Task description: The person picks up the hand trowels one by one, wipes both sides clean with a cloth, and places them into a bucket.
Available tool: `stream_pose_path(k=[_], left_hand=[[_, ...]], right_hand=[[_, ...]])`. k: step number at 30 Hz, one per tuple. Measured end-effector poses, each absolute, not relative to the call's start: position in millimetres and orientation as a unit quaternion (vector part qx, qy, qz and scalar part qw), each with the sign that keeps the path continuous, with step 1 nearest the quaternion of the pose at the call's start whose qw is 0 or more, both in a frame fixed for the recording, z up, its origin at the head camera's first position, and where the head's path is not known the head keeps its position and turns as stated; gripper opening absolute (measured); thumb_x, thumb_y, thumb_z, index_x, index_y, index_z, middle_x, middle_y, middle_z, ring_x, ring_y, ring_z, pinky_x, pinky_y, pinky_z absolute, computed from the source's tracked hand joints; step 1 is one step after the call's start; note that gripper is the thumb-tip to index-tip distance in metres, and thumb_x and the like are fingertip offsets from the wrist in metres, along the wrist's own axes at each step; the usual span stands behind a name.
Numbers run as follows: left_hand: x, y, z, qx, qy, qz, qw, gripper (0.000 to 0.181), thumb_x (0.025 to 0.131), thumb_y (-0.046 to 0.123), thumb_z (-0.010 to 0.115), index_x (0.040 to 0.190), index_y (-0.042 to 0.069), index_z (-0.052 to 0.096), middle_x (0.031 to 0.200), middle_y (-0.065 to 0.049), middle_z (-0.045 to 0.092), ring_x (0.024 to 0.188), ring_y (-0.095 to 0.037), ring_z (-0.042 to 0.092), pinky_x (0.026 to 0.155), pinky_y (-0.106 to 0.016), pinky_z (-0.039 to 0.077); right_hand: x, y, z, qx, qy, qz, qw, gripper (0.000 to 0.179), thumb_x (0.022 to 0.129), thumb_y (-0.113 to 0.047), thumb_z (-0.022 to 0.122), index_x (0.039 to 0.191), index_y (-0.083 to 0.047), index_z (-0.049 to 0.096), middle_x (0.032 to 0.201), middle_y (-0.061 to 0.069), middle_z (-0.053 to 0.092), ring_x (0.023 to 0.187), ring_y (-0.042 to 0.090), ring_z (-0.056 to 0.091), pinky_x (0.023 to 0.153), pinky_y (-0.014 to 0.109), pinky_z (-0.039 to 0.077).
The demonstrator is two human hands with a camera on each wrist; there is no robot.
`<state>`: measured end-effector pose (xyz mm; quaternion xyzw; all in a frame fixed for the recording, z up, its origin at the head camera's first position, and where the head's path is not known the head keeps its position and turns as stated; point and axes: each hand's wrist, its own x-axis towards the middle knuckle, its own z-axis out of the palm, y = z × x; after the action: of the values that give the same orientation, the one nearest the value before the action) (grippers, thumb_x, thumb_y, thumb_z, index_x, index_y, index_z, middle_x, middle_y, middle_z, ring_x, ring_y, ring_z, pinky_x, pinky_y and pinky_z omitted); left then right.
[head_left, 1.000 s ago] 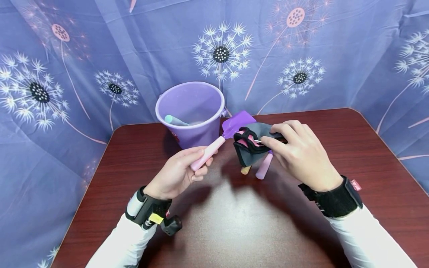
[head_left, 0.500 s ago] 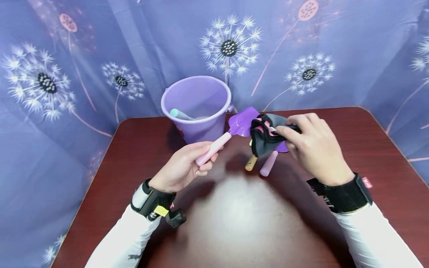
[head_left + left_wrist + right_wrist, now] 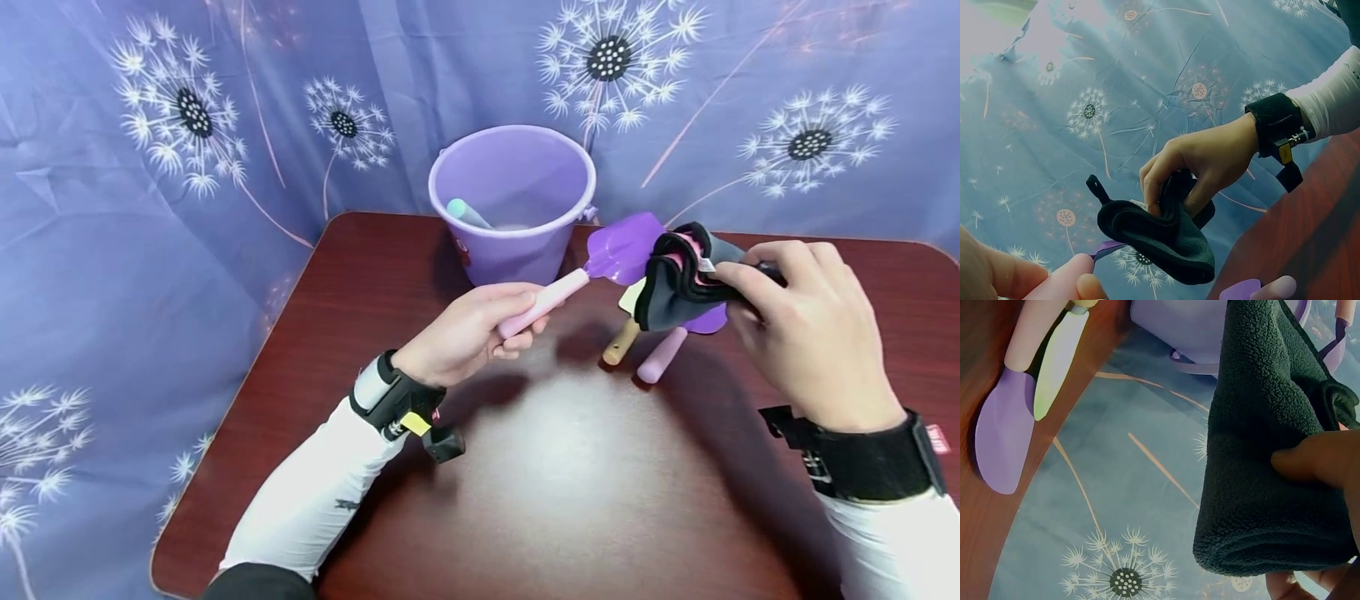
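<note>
In the head view my left hand (image 3: 483,329) grips the pink handle of a toy shovel (image 3: 626,246), its purple blade pointing up and right beside the bucket. My right hand (image 3: 813,321) pinches a folded dark grey cloth (image 3: 678,287) with black edging and pink showing in its folds. The cloth overlaps the blade's right edge in this view. Its fleecy surface fills much of the right wrist view, where the thumb presses on it. In the left wrist view a small black loop stands out from the cloth (image 3: 1154,231), and only a sliver of purple blade shows.
A purple bucket (image 3: 517,242) stands at the back with a teal handle (image 3: 467,212) leaning inside. Below the cloth lie a wooden-handled tool (image 3: 621,342) with a pale yellow-green blade and another pink-handled purple tool (image 3: 662,356). A patterned curtain (image 3: 450,50) hangs behind the table.
The head view has turned left and down. My right hand has drawn the cloth rightward along the shovel's blade, uncovering more of the two tools below. My left hand keeps its grip.
</note>
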<state>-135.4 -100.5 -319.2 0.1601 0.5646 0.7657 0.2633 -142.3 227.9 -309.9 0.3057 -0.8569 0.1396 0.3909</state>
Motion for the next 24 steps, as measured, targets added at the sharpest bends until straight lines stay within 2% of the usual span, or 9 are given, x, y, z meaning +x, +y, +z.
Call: stream_pose_path(k=[7,11,16,20,24], left_hand=[[-130.8,-103.6,-317.2,0.156,0.590,0.752,0.247,0.022,0.106,0.013,0.043,0.113,-0.005,0.054,0.085,-0.010,0.046,0.058,-0.014,0.033,0.053,-0.024,0.022],[-129.4,-102.9,-316.0,0.163,0.605,0.741,0.241,0.023,0.105,0.012,0.044,0.113,-0.006,0.055,0.084,-0.011,0.045,0.058,-0.014,0.033,0.053,-0.025,0.023],[-127.2,-99.5,-315.3,0.171,0.646,0.713,0.213,0.026,0.106,0.015,0.045,0.123,-0.001,0.058,0.086,-0.012,0.048,0.060,-0.015,0.034,0.054,-0.026,0.023],[-126.3,-94.1,-315.4,0.194,0.691,0.672,0.182,0.024,0.105,0.019,0.049,0.120,0.005,0.061,0.086,-0.018,0.046,0.063,-0.019,0.035,0.056,-0.026,0.026],[-124.5,-91.7,-315.3,0.207,0.713,0.650,0.162,0.022,0.105,0.023,0.051,0.117,0.009,0.062,0.086,-0.021,0.044,0.065,-0.022,0.034,0.055,-0.026,0.027]], right_hand=[[-142.8,229.7,-314.6,0.299,-0.867,0.169,0.361,0.030,0.080,-0.003,0.055,0.106,-0.005,0.071,0.102,0.020,0.059,0.091,0.043,0.049,0.073,0.055,0.041],[-142.0,230.6,-317.4,0.277,-0.875,0.182,0.351,0.034,0.076,0.000,0.059,0.107,-0.007,0.072,0.102,0.017,0.059,0.092,0.040,0.050,0.069,0.054,0.041],[-140.2,234.0,-317.9,0.255,-0.885,0.202,0.332,0.034,0.076,0.000,0.059,0.105,-0.010,0.073,0.102,0.012,0.059,0.092,0.033,0.050,0.066,0.048,0.041],[-137.1,239.0,-315.2,0.257,-0.889,0.218,0.311,0.034,0.076,0.000,0.062,0.107,-0.009,0.073,0.101,0.010,0.059,0.091,0.028,0.050,0.072,0.040,0.038],[-134.5,239.2,-313.6,0.266,-0.890,0.225,0.295,0.035,0.075,0.000,0.066,0.108,-0.009,0.073,0.101,0.007,0.059,0.089,0.023,0.050,0.073,0.036,0.035]])
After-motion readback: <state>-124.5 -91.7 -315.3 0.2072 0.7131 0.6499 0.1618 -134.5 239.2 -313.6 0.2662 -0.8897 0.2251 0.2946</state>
